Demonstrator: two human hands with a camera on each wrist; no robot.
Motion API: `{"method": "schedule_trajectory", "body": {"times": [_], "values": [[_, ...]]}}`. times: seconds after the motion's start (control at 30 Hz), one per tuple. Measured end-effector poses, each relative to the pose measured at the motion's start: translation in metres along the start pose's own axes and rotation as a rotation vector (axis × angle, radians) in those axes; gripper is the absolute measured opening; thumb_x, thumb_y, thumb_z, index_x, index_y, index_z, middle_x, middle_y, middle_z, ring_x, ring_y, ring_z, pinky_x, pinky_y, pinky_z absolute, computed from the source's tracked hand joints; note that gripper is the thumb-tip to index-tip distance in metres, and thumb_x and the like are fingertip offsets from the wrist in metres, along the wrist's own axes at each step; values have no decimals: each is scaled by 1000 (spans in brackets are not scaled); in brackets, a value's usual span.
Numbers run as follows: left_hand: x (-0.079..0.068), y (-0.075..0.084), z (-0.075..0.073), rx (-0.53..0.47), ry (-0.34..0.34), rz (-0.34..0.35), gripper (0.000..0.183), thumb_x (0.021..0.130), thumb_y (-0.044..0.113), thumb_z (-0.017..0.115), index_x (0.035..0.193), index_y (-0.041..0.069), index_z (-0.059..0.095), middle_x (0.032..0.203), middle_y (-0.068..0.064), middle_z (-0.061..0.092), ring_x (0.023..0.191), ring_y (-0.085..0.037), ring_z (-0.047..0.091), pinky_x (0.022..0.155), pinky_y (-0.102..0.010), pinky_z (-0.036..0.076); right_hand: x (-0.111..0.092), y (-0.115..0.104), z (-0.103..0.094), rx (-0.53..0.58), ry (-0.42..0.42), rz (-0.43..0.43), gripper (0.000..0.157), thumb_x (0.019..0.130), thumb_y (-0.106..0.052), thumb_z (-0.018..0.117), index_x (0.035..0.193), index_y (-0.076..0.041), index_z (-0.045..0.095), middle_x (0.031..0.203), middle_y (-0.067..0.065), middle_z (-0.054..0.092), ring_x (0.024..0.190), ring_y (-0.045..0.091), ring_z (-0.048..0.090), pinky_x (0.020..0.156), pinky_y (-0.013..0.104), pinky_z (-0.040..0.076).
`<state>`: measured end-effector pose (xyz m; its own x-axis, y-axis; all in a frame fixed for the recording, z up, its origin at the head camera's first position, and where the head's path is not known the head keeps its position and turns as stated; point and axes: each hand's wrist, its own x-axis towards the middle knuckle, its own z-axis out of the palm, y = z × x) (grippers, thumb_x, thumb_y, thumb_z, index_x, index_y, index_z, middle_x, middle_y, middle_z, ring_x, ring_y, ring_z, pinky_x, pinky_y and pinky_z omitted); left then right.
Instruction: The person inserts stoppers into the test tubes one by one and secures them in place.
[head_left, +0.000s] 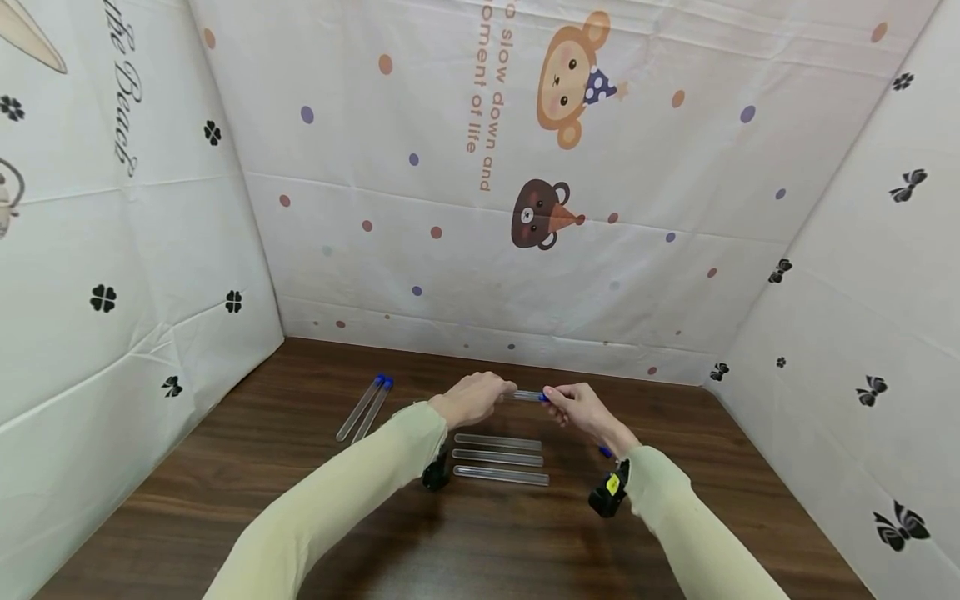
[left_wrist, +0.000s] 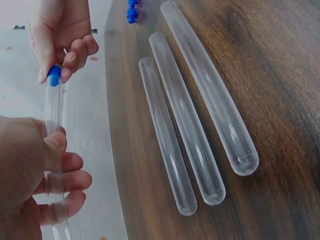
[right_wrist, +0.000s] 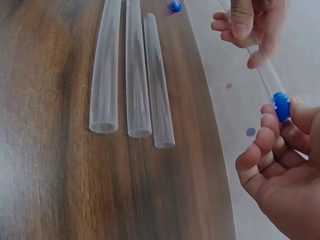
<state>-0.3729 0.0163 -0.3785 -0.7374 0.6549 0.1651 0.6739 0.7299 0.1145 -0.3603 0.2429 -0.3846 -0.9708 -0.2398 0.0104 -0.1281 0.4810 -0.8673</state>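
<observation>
My left hand (head_left: 476, 398) grips a clear test tube (left_wrist: 52, 107) around its body, the thumb on one side and curled fingers on the other. At the tube's mouth, my right hand (head_left: 585, 410) pinches a blue cap (right_wrist: 282, 106) between thumb and fingers. The cap sits at the tube's end, its lower part showing through the clear wall in the left wrist view. Both hands are above the far part of the table. Nearer the body, three uncapped test tubes (head_left: 498, 457) lie side by side, open mouths to the right.
Two test tubes with blue caps (head_left: 360, 410) lie at the left of the brown wooden table (head_left: 495, 542). Loose blue caps (left_wrist: 132, 11) lie to the right, partly behind the right wrist in the head view. Printed white sheets (head_left: 420, 250) enclose the back and sides.
</observation>
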Motion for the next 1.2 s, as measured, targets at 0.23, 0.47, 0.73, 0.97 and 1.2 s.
{"method": "schedule_trajectory", "body": {"times": [0.23,0.47,0.73,0.97,1.2], "values": [[2,2,0,10,15,6,43,88,-8,55,124,14,63,103,0,72,91,-13,68,78,-26,55,0,-2,1,20,31,2,39,101,-29,50,88,4,66,72,5,60,60,11,50,58,31,49],[0,0,-1,-7,-8,-14,42,89,-6,56,126,13,61,110,-2,72,97,-14,68,81,-27,55,1,-4,4,-2,29,-3,46,102,-30,46,96,13,62,73,8,61,57,11,48,55,29,46],[-2,-2,-2,-40,-58,-36,39,91,-3,59,126,13,60,116,-3,70,103,-16,67,86,-30,55,-1,-2,1,-75,-21,-37,41,105,-30,40,106,4,63,93,22,64,64,14,54,57,28,47],[-2,-2,-2,-65,-91,-46,38,92,-1,57,128,12,58,120,-4,67,107,-16,65,87,-30,54,0,2,-2,-88,-57,-101,40,104,-32,40,99,-1,65,94,21,62,64,13,55,55,27,47],[-3,0,-1,-62,-103,-25,38,92,-1,57,127,11,57,119,-4,68,107,-16,65,87,-29,54,1,2,2,-117,-61,-95,44,105,-28,39,97,9,60,89,20,61,65,13,54,56,26,46]]}}
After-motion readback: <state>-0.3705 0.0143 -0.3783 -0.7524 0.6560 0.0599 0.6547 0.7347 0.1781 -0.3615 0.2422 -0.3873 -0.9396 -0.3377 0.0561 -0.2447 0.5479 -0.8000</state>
